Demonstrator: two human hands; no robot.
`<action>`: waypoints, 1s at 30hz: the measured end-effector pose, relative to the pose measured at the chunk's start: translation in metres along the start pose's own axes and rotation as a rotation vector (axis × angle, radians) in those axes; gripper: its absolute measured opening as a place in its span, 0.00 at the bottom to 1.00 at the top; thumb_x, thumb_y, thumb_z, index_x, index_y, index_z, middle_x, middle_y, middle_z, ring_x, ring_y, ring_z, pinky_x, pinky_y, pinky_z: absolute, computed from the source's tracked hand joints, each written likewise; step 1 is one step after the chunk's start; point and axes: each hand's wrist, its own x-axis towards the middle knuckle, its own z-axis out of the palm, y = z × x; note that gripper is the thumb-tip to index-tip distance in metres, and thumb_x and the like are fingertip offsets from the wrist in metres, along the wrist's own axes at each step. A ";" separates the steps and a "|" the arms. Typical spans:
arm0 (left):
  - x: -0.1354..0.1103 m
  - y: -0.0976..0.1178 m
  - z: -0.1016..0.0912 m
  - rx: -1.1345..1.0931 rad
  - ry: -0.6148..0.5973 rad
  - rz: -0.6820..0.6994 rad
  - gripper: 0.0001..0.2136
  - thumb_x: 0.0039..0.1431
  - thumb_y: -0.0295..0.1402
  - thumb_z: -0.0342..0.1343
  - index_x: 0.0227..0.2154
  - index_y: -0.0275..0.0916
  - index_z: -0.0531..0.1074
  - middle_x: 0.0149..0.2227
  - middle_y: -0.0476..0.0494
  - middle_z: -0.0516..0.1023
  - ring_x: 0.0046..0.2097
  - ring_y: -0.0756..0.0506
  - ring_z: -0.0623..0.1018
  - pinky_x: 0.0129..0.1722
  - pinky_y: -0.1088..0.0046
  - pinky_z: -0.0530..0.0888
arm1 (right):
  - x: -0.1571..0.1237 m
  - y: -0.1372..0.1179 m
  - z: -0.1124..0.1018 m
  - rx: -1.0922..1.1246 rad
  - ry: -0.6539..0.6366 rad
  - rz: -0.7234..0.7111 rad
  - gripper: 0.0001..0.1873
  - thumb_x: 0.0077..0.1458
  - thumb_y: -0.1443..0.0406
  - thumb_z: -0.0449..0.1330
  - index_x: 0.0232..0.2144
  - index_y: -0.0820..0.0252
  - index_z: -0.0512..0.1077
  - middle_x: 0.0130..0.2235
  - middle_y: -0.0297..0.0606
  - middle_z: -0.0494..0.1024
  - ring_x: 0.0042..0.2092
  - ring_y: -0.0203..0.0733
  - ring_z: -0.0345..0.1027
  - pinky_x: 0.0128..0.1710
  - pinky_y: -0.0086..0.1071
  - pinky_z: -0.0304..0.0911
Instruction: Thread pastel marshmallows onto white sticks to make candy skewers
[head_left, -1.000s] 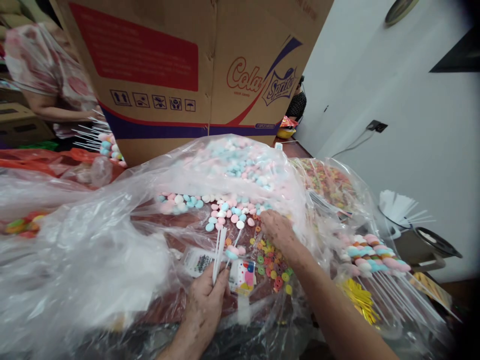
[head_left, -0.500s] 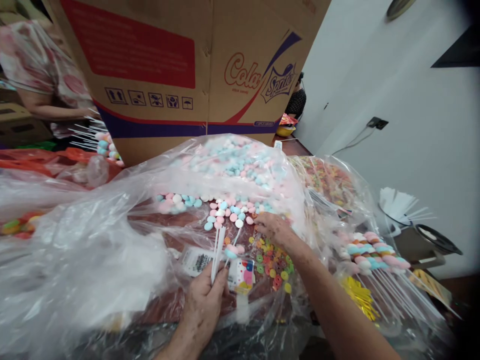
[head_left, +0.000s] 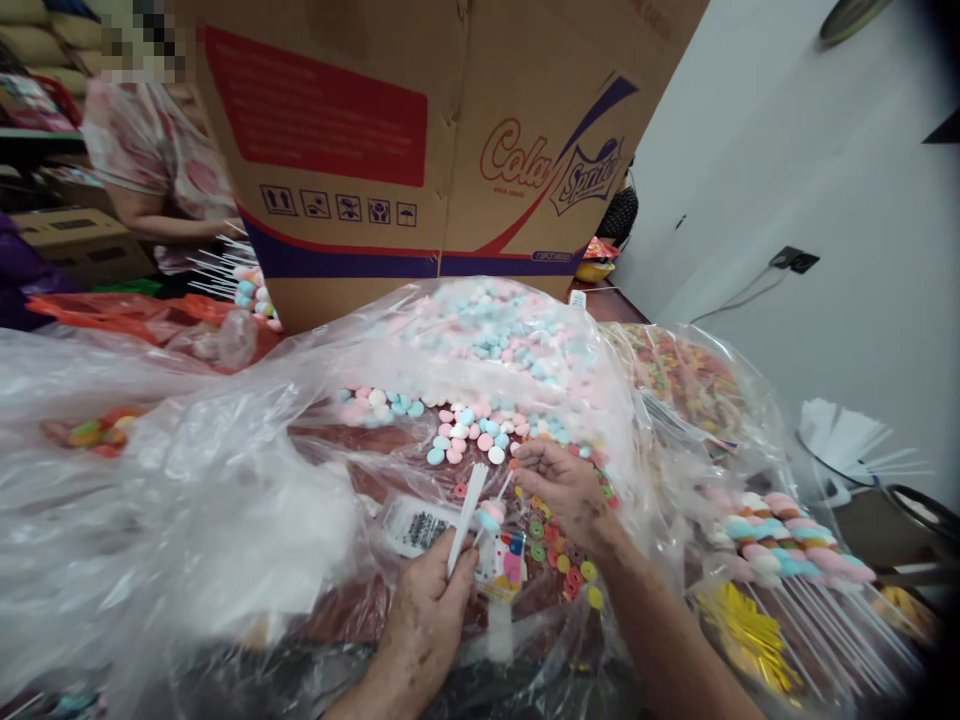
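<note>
My left hand [head_left: 429, 605] is closed around a bundle of white sticks [head_left: 468, 515]. One stick in its grip leans right and bears pink and blue marshmallows [head_left: 491, 515]. My right hand [head_left: 566, 488] pinches a small orange gummy ring [head_left: 514, 464] at the tip of that stick. Whether the stick passes through the ring is too small to tell. Loose pink, white and blue marshmallows [head_left: 469, 432] lie just beyond the hands. Beneath my right wrist are scattered coloured gummy rings [head_left: 574, 580]. A printed packet [head_left: 420, 530] lies flat behind my left hand.
A tall cardboard box [head_left: 360, 230] stands at the back. Clear bags hold marshmallows [head_left: 495, 320] and gummy rings [head_left: 667, 360]. To the right lie finished marshmallow skewers [head_left: 795, 540] and yellow ties [head_left: 750, 630]. Another person [head_left: 161, 170] stands at the left behind the box.
My right hand has come from the gummy rings toward the stick tip, with an orange ring now at its fingers. The left hand still holds the sticks. The view has shifted left.
</note>
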 end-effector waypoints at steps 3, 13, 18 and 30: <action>0.000 0.001 0.000 0.010 -0.004 0.015 0.13 0.61 0.40 0.48 0.31 0.39 0.75 0.19 0.53 0.70 0.22 0.47 0.70 0.23 0.74 0.64 | -0.003 0.000 0.004 0.052 0.019 -0.018 0.10 0.47 0.59 0.66 0.32 0.57 0.73 0.28 0.32 0.74 0.29 0.36 0.66 0.28 0.28 0.63; 0.000 0.001 -0.002 0.028 -0.015 -0.017 0.13 0.61 0.40 0.49 0.32 0.39 0.75 0.19 0.53 0.69 0.23 0.47 0.68 0.23 0.75 0.63 | -0.006 0.001 0.006 0.177 0.007 0.029 0.13 0.47 0.56 0.68 0.31 0.57 0.73 0.26 0.31 0.73 0.28 0.37 0.69 0.29 0.31 0.66; 0.000 -0.002 0.000 0.027 -0.010 0.003 0.13 0.62 0.40 0.49 0.30 0.39 0.74 0.19 0.54 0.68 0.22 0.48 0.67 0.24 0.75 0.62 | -0.010 -0.003 0.010 0.275 0.013 0.045 0.12 0.46 0.59 0.69 0.33 0.56 0.75 0.28 0.32 0.76 0.30 0.37 0.71 0.31 0.30 0.67; -0.001 -0.002 0.002 -0.255 0.111 -0.136 0.15 0.56 0.46 0.54 0.25 0.39 0.69 0.14 0.58 0.64 0.13 0.54 0.56 0.12 0.78 0.52 | -0.001 -0.009 -0.010 -0.033 0.077 0.084 0.08 0.51 0.62 0.60 0.34 0.58 0.73 0.24 0.30 0.72 0.26 0.36 0.66 0.28 0.30 0.63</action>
